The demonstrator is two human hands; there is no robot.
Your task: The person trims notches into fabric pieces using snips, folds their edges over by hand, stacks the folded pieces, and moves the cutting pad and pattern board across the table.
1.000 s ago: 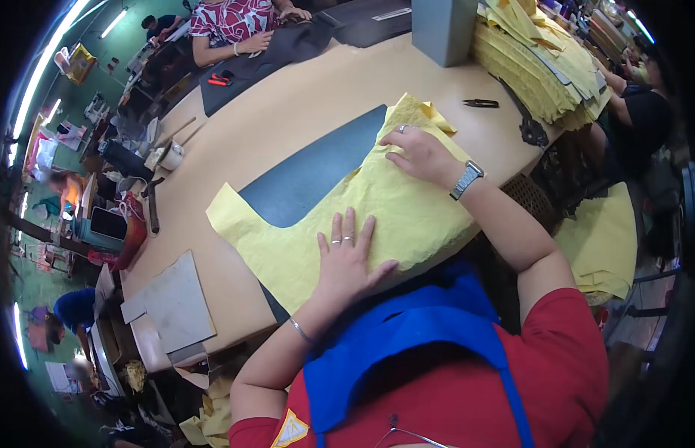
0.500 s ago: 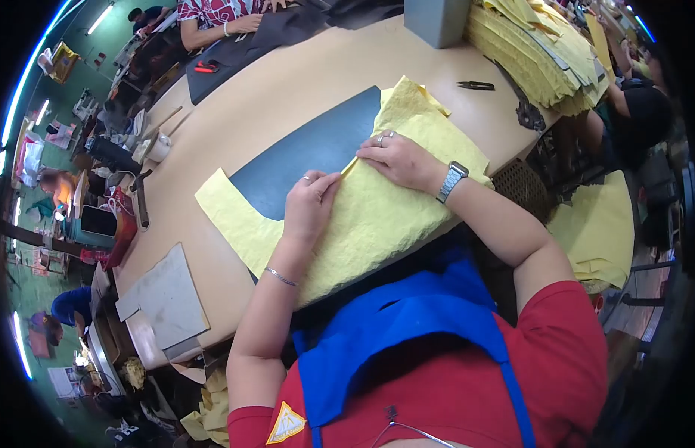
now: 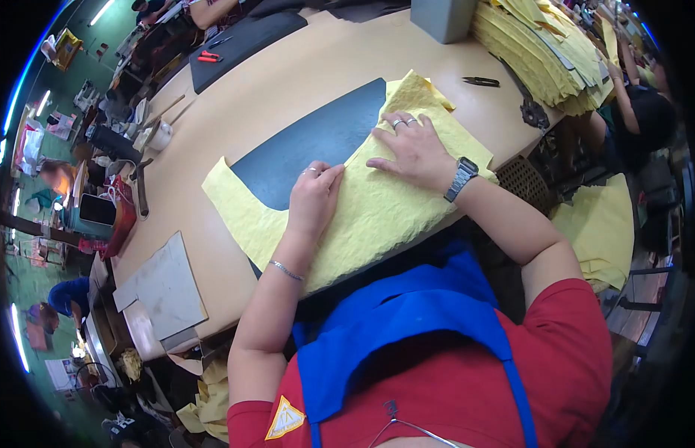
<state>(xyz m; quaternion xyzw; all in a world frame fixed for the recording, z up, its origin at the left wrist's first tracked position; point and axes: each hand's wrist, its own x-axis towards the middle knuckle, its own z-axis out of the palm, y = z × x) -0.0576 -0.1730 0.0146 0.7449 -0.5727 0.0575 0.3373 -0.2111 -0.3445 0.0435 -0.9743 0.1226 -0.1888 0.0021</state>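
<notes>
A wrinkled yellow sheet of material (image 3: pixel 377 224) with a curved inner edge lies over a smooth dark grey board (image 3: pixel 310 145) on the table. My left hand (image 3: pixel 314 196) is closed, thumb and finger pinching the sheet's edge where it meets the board. Just to the right, my right hand (image 3: pixel 413 153) rests on the yellow sheet with its fingers spread, holding nothing. At its upper end the sheet has a raised, folded corner (image 3: pixel 418 89). Hidden beneath my left fingers is the exact bit of edge they grip.
Black thread snips (image 3: pixel 482 81) lie at the right, near a tall stack of yellow pieces (image 3: pixel 523 63). A grey bin (image 3: pixel 441 21) stands at the back. Red-handled snips (image 3: pixel 209 57) rest on a black mat (image 3: pixel 250 48). A hammer (image 3: pixel 141 187) and grey boards (image 3: pixel 168 291) lie left.
My right hand has let go of the sheet's edge, opened and shifted slightly right. My left hand keeps its pinch. Across the table, a person's hands and dark material have moved off the black mat.
</notes>
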